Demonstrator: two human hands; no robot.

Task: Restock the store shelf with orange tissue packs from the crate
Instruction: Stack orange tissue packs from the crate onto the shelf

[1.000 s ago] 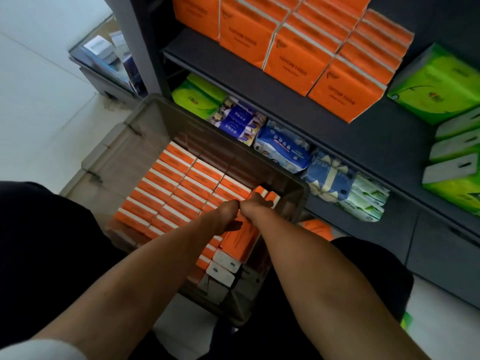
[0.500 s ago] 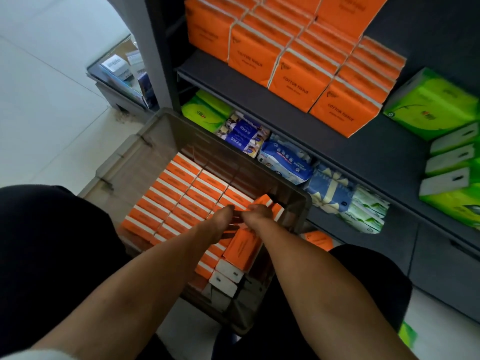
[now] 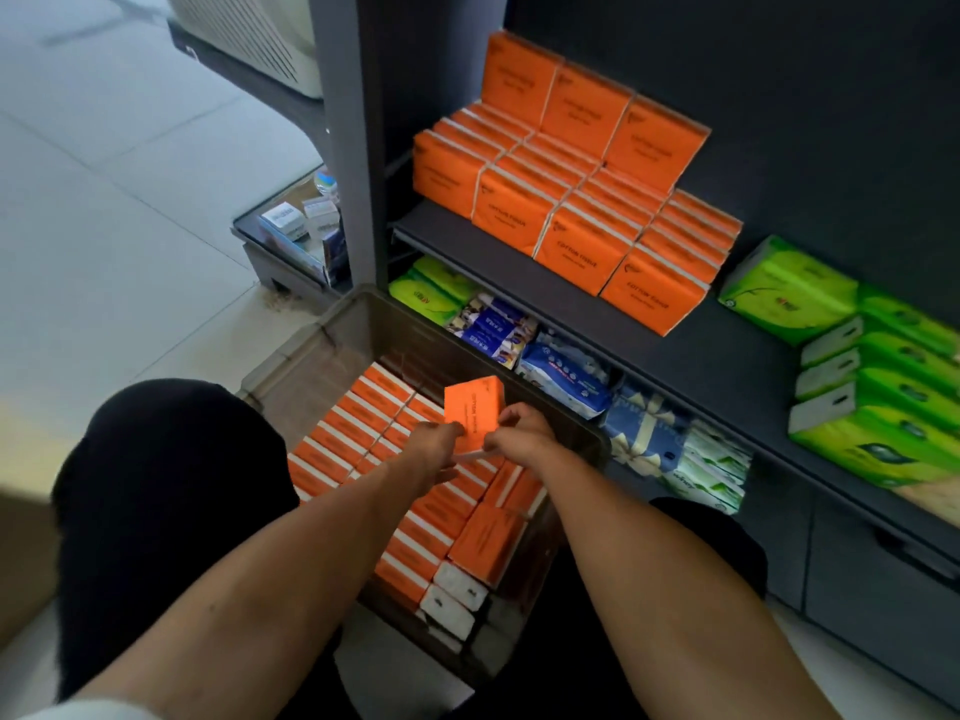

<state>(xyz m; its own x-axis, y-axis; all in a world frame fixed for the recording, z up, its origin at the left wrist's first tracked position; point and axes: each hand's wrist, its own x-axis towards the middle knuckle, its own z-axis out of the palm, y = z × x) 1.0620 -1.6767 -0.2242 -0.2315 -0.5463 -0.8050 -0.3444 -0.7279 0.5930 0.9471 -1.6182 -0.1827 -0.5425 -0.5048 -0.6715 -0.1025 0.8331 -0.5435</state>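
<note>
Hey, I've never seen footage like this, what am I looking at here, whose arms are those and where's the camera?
There is no machine here. The camera sits on a person's head and looks down, so the two bare arms are the wearer's own. The left hand and right hand together hold one orange tissue pack lifted above a dark crate on the floor, which is filled with more orange packs. Ahead stands a dark shelf where stacked orange packs sit beside green packs. Below are blue and green packages.
</note>
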